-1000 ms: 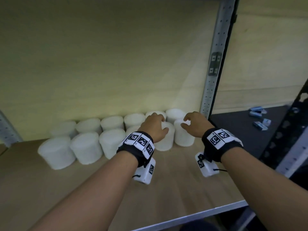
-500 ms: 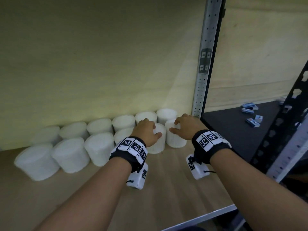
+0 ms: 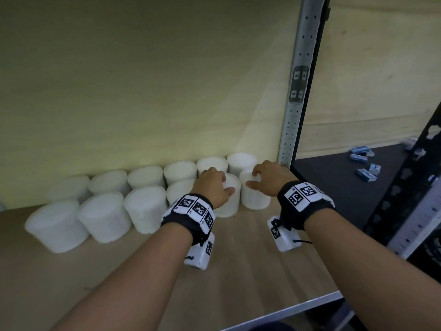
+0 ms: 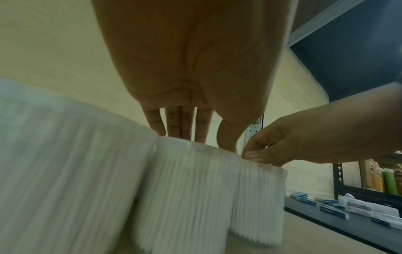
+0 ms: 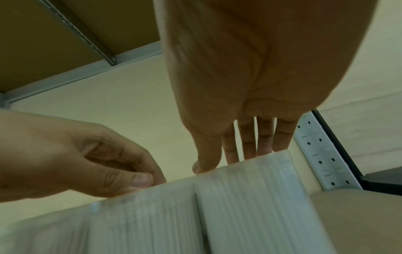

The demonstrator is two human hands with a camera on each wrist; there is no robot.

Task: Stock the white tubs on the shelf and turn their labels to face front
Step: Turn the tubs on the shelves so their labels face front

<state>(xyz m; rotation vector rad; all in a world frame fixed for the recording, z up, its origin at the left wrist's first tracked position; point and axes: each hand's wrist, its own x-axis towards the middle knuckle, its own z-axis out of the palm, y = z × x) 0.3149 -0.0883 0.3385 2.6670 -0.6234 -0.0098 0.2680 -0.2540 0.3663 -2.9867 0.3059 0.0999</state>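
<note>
Both hands are on the front-row tubs at the right end of the shelf (image 3: pixel 238 271). Left hand (image 3: pixel 212 187) sits on top of the 2nd-from-right front tub (image 3: pixel 229 201), fingers curled down over its lid, thumb at the near rim. Right hand (image 3: pixel 269 177) does the same on the rightmost front tub (image 3: pixel 255 199), fingertips (image 5: pixel 248 151) over the far edge and thumb on the near side; both look like light top grips.

Vs. 1 s ago the hands stay on the same two tubs, and those tubs sit about where they did, touching each other, w/ the back row just behind. The view has swung, so the upright post (image 3: pixel 296 103) appears shifted; that's camera motion, not the shelf. Wrist views are smeared, so tubs are prob. being twisted or nudged now.

Two rows of white tubs line the back wall; no label is legible on any of them, so can't tell which face front. Judging by this, stocking is mostly done and it's the label-turning step for these two.

Small blue boxes (image 3: pixel 365 173) lie on the dark shelf next door.
</note>
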